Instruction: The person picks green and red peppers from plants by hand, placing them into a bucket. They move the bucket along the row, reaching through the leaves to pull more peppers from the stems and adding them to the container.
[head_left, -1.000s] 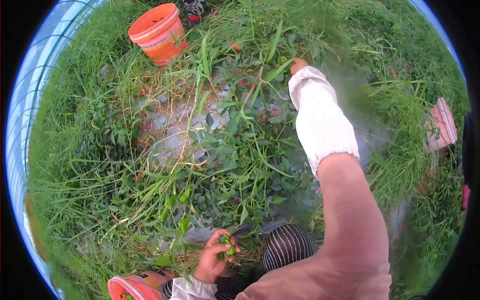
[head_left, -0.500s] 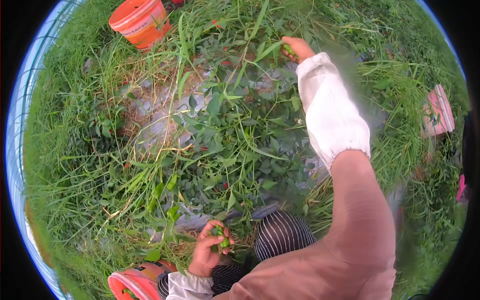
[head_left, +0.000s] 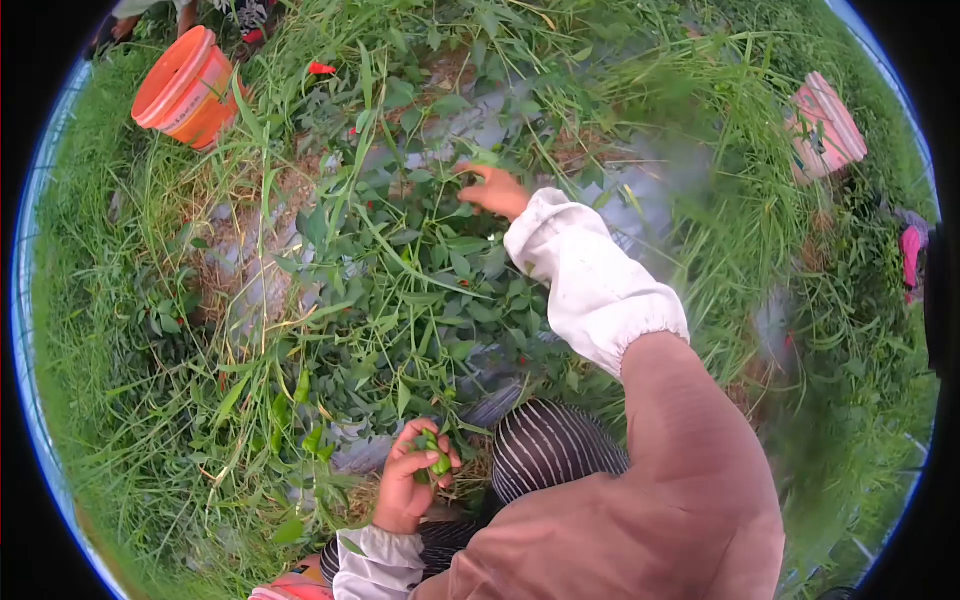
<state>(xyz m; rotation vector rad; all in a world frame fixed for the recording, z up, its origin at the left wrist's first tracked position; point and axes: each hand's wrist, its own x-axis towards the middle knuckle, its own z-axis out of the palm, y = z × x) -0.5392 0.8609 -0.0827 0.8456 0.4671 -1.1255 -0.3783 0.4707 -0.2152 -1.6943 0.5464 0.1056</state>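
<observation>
Low at the centre, my left hand [head_left: 408, 482] is closed around several small green peppers [head_left: 438, 455], held in front of my knee. My right hand [head_left: 492, 191] reaches into the leafy pepper plants [head_left: 425, 255] farther up. Its fingers are curled among the leaves, and what they hold, if anything, is hidden. A few green peppers [head_left: 313, 440] show among the grass to the left of my left hand. A red pepper [head_left: 321, 68] shows among the leaves higher up.
An orange bucket [head_left: 190, 90] stands at the upper left, with part of another person [head_left: 185, 12] behind it. A pink bucket [head_left: 828, 128] is at the upper right. Another bucket's rim [head_left: 290, 590] shows at the bottom beside my leg. Grey plastic sheeting [head_left: 650, 195] lies under tall grass.
My right hand has come down and left into the plants; the green pepper seen in it before no longer shows. My left hand still holds its peppers. The view has shifted.
</observation>
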